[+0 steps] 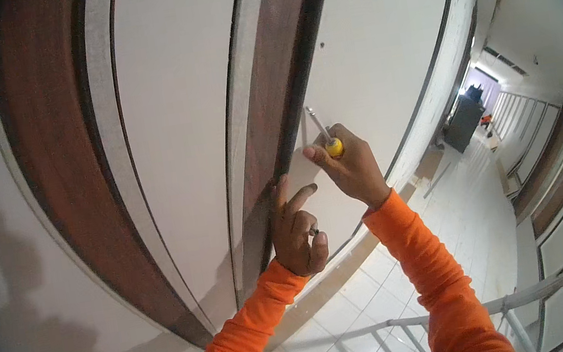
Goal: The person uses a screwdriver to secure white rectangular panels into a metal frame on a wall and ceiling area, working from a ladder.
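Observation:
My right hand [353, 165] is closed round the yellow handle of a screwdriver [318, 121]. Its metal shaft slants up and to the left, with the tip close to the black edging [295, 94] of a brown strip. Lower and to the left, my left hand [295, 228] has one finger stretched up against that edging, while other fingers curl inward. A small, dark, shiny thing shows between the curled fingers, too small to name. Both hands are in front of a white panel [377, 38], which has a small dark hole or mark above the screwdriver.
Another brown strip [64, 135] runs down the wall at left. A metal railing [531, 290] curves behind my right arm over a white tiled floor [351, 304]. Along the corridor at right stands a dark grey cabinet [463, 123]. More brown-and-white panelling [556, 164] lines the far-right side.

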The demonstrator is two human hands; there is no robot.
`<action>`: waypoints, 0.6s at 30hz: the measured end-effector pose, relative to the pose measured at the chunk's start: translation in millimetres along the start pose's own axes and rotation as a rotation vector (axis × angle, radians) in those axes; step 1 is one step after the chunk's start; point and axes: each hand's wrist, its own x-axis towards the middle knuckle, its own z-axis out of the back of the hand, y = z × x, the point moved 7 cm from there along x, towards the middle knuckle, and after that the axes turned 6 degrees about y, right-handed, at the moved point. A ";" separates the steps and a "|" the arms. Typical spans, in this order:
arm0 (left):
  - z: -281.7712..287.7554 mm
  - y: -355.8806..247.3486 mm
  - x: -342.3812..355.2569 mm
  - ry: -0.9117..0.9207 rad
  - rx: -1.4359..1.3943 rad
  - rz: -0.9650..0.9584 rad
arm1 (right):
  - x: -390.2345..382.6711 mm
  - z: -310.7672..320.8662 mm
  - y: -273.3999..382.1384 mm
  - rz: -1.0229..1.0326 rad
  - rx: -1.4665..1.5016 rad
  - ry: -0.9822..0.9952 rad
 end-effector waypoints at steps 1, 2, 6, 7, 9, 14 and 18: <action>6.2 -6.4 -2.8 -0.024 0.034 -0.004 | -8.5 -5.0 1.9 -0.029 -0.037 0.019; 5.5 -0.9 -11.0 -0.025 0.023 0.123 | -21.7 -8.1 0.2 -0.085 -0.067 0.110; 1.9 12.8 -38.0 0.238 -0.136 0.627 | -80.4 -5.4 -40.6 -0.129 0.165 0.300; 1.6 14.7 -37.3 0.228 -0.327 0.721 | -93.8 1.0 -46.4 -0.158 0.167 0.338; -3.7 19.7 -38.4 0.200 -0.708 0.911 | -114.4 18.2 -45.4 -0.136 0.205 0.372; -13.6 28.0 -30.9 0.370 -0.656 0.825 | -133.6 62.1 -10.4 -0.069 0.098 0.288; -25.1 9.7 -10.0 0.397 -0.622 0.752 | -141.6 96.0 10.4 -0.094 -0.113 0.217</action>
